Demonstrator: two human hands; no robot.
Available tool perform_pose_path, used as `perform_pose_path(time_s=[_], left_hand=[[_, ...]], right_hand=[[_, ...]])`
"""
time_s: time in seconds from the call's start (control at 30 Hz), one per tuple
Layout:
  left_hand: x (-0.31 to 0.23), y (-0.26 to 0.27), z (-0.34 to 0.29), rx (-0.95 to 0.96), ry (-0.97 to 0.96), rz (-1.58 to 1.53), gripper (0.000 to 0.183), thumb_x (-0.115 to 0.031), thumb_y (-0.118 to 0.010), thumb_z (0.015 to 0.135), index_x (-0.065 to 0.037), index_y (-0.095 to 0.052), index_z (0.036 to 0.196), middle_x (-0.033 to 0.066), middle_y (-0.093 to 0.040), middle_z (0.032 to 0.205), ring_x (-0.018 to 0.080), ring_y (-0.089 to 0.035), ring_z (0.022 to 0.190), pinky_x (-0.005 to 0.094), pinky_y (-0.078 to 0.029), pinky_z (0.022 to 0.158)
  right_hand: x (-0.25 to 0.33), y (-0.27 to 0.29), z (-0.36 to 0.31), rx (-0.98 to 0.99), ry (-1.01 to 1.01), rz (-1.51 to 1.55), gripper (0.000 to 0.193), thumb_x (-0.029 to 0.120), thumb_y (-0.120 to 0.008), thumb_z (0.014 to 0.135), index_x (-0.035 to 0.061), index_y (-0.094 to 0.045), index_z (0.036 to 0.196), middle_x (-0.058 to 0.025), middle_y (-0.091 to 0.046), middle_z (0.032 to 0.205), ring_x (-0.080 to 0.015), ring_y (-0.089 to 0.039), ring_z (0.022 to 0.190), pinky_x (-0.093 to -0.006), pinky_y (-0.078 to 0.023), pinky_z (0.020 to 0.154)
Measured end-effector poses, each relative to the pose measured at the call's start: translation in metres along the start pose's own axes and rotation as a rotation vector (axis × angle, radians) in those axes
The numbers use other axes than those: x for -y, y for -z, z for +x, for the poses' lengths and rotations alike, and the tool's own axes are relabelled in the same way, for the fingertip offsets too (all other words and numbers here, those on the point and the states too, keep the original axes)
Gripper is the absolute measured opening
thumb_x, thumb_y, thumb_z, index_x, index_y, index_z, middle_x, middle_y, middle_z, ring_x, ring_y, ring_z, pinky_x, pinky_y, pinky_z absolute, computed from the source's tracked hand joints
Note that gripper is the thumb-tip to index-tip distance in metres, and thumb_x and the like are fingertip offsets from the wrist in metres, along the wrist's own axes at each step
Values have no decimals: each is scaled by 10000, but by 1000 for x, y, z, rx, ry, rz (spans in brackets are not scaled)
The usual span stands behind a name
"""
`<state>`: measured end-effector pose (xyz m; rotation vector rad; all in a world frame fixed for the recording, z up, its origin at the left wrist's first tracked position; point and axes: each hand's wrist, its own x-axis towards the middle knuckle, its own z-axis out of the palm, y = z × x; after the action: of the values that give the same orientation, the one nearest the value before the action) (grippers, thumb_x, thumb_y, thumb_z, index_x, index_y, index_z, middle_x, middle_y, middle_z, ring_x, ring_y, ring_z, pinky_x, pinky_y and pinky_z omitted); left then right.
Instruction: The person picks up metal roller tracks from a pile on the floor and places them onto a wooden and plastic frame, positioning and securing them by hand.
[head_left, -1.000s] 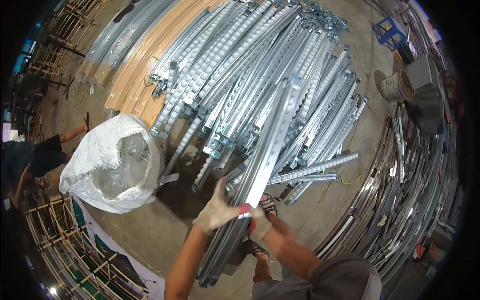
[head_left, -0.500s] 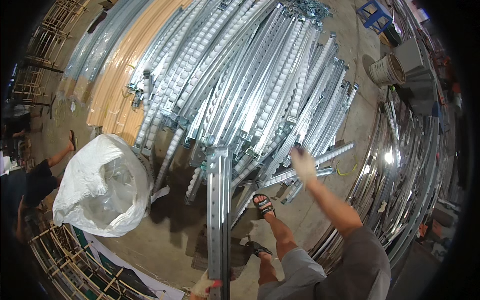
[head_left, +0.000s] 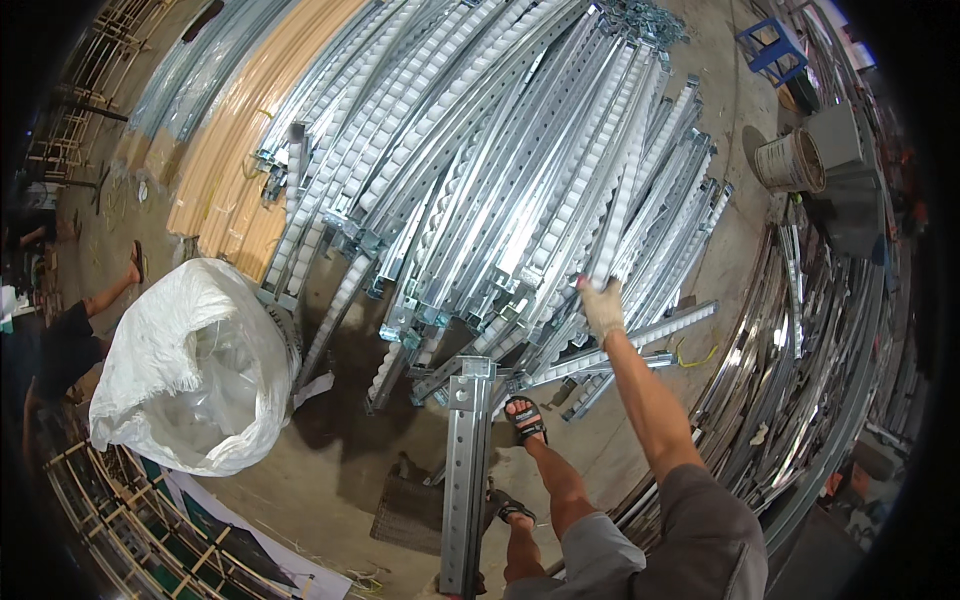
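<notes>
My right hand (head_left: pixel 604 308), in a pale work glove, is closed at the near end of a roller track (head_left: pixel 618 215), a metal rail with a row of white rollers. That track lies on top of a large pile of similar tracks. A perforated metal rail (head_left: pixel 466 470) stands up close in front of me, its capped end pointing away. My left hand (head_left: pixel 479 584) is at this rail's lower end by the bottom edge of the picture. Only a small dark reddish part of it shows; the grip is mostly hidden.
On the left stands a white woven sack (head_left: pixel 190 370) with clear plastic inside. Wrapped tan lengths (head_left: pixel 240 190) lie behind it. To the right are loose metal strips (head_left: pixel 760 370), a bucket (head_left: pixel 790 162) and a blue stool (head_left: pixel 771 50). Another person's leg (head_left: pixel 112 293) shows at far left.
My right hand has reached slightly forward and closed on a roller track's end. The upright rail has dropped lower and shifted right in view. My left hand has slipped mostly out of sight.
</notes>
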<state>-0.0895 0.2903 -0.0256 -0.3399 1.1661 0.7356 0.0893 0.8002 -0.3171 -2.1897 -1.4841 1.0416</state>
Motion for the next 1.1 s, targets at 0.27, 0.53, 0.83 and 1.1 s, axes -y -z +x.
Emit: perform_pose_path(time_s=[0.27, 0.53, 0.83, 1.1], left_hand=[[4, -3, -12, -18, -38, 53, 798, -223, -854, 748, 15, -479, 1412, 182, -653, 1217, 307, -646, 1090, 433, -525, 942], [-52, -8, 15, -127, -147, 135, 856, -181, -861, 695, 5, -462, 1429, 173, -655, 1197, 302, -656, 1073, 435, -522, 957], [-222, -103, 122, -91, -484, 378, 1048, -130, -935, 592, 5, -386, 1475, 116, -527, 1364, 222, -499, 1264, 358, -407, 1079], [-363, -209, 271, -256, -802, 1107, 1202, -487, -913, 635, 82, -305, 1502, 299, -467, 1470, 361, -447, 1391, 432, -358, 1156]], right_hand=[[-38, -21, -14, 674, -421, 1522, 622, 595, -648, 898, 61, -625, 1215, -116, -710, 1002, -296, -704, 874, -471, -600, 784], [-8, -58, -28, 628, -413, 1568, 598, 629, -582, 927, 95, -630, 1192, -101, -719, 946, -305, -715, 776, -519, -606, 681], [-50, -67, -8, 467, -320, 1194, 446, 75, -738, 853, -47, -566, 1246, -105, -697, 1066, -236, -692, 934, -385, -582, 842], [-31, -57, -36, 330, -234, 1099, 1008, 405, -793, 860, -126, -240, 1515, -171, -570, 1345, -225, -567, 1188, -332, -439, 1040]])
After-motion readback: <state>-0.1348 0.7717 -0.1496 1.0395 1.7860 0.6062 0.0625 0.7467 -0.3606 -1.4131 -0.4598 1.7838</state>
